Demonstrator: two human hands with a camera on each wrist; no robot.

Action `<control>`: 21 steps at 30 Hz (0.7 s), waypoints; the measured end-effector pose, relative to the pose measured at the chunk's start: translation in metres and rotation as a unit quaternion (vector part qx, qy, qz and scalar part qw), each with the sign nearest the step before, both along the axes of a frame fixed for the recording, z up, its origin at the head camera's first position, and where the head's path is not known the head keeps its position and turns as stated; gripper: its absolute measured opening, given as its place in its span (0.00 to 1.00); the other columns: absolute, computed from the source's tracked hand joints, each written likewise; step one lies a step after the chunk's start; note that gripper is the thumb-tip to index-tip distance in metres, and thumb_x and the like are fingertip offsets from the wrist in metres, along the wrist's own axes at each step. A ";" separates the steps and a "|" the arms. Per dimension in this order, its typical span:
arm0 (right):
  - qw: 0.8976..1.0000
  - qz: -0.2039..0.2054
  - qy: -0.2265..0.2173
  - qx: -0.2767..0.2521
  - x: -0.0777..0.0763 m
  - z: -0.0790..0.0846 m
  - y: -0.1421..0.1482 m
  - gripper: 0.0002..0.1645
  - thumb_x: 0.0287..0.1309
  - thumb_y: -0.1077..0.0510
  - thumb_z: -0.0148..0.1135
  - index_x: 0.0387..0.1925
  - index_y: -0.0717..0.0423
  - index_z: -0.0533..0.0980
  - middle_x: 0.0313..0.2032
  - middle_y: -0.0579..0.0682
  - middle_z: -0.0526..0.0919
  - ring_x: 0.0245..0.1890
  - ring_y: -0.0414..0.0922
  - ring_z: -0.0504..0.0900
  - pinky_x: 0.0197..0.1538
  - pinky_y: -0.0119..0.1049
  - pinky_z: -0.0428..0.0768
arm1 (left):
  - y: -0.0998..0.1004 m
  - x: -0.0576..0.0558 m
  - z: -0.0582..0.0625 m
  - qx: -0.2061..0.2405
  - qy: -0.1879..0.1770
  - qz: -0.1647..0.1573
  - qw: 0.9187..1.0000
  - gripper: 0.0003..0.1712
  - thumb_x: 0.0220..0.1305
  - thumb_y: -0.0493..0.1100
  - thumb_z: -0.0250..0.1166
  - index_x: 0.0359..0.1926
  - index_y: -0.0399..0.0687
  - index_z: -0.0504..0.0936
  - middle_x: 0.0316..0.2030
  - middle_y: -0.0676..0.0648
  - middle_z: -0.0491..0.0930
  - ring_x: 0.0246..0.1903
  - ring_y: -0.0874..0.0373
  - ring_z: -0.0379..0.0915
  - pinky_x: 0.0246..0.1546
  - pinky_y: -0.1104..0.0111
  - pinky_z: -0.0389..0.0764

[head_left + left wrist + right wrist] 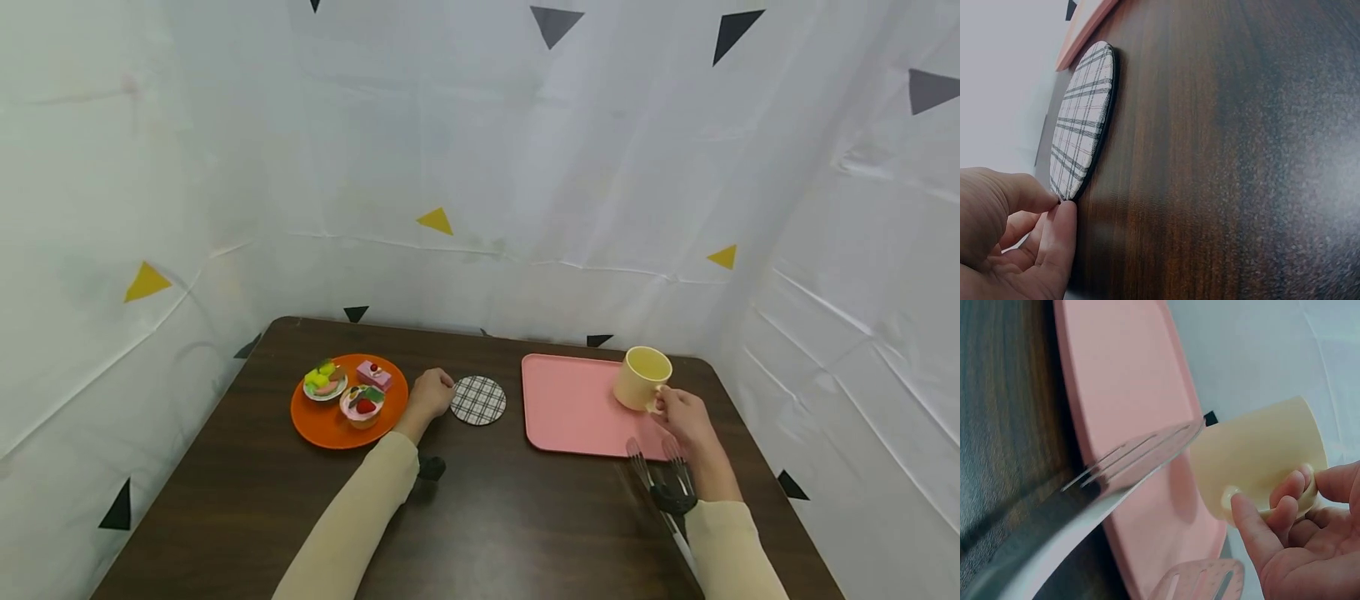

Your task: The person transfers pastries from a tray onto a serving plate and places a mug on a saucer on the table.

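Note:
In the left wrist view my left hand (1016, 231) pinches the near edge of a round checked coaster (1083, 122) between thumb and finger. The coaster lies close to the dark tabletop, its black underside showing along the rim. My right hand (682, 414) holds a pale yellow mug (642, 379) by its handle, over the right part of a pink tray (570, 400). In the right wrist view, fingers curl round the mug's handle (1307, 503). Slotted tongs (678, 542) with two heads reach from under the right wrist to the tray's front edge.
Left of my left hand stands an orange plate (322, 429) bearing a cupcake (362, 407), a pink cake piece (374, 375) and a small dish of food (326, 382). White cloth (480, 150) with triangles hangs behind and beside the dark table (487, 517).

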State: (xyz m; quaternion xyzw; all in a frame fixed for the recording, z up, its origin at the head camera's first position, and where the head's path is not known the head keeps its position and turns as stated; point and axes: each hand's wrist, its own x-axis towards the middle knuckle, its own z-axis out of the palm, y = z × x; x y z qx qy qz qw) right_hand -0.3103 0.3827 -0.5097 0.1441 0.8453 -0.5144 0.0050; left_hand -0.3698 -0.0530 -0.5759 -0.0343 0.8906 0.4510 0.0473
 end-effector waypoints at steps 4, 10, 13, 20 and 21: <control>1.000 0.004 0.001 -0.009 0.001 0.006 -0.006 0.34 0.88 0.45 0.34 0.63 0.74 0.69 0.49 0.57 0.72 0.49 0.46 0.72 0.55 0.32 0.89 | 0.000 0.001 0.001 0.000 0.003 -0.003 1.000 0.08 0.75 0.38 0.64 0.50 0.39 0.83 0.50 0.38 0.84 0.45 0.46 0.79 0.49 0.54 0.88; 1.000 0.016 0.000 -0.019 0.002 0.011 -0.015 0.35 0.88 0.43 0.34 0.61 0.73 0.69 0.49 0.58 0.71 0.49 0.47 0.74 0.68 0.45 0.85 | 0.000 0.000 -0.001 0.001 -0.004 -0.002 1.000 0.08 0.76 0.38 0.64 0.50 0.39 0.83 0.49 0.39 0.84 0.46 0.46 0.80 0.51 0.54 0.88; 0.999 0.024 0.009 -0.030 0.002 0.014 -0.020 0.33 0.88 0.43 0.35 0.59 0.72 0.69 0.47 0.55 0.70 0.48 0.46 0.73 0.70 0.48 0.83 | 0.001 -0.001 -0.001 0.002 -0.010 0.001 1.000 0.07 0.76 0.39 0.64 0.49 0.40 0.83 0.49 0.39 0.84 0.46 0.46 0.80 0.51 0.53 0.88; 0.998 0.037 0.020 -0.054 -0.001 0.025 -0.042 0.30 0.89 0.45 0.36 0.62 0.70 0.69 0.49 0.55 0.70 0.51 0.46 0.72 0.74 0.53 0.78 | 0.002 0.000 0.001 0.002 -0.007 0.002 1.000 0.08 0.75 0.38 0.64 0.49 0.40 0.83 0.50 0.38 0.84 0.47 0.45 0.79 0.51 0.53 0.87; 0.997 0.041 0.023 -0.055 -0.001 0.027 -0.046 0.29 0.89 0.46 0.37 0.64 0.69 0.68 0.49 0.54 0.70 0.51 0.46 0.72 0.74 0.53 0.78 | 0.002 0.000 0.001 0.001 -0.005 0.002 1.000 0.08 0.75 0.38 0.64 0.49 0.40 0.83 0.50 0.38 0.84 0.47 0.45 0.79 0.51 0.53 0.87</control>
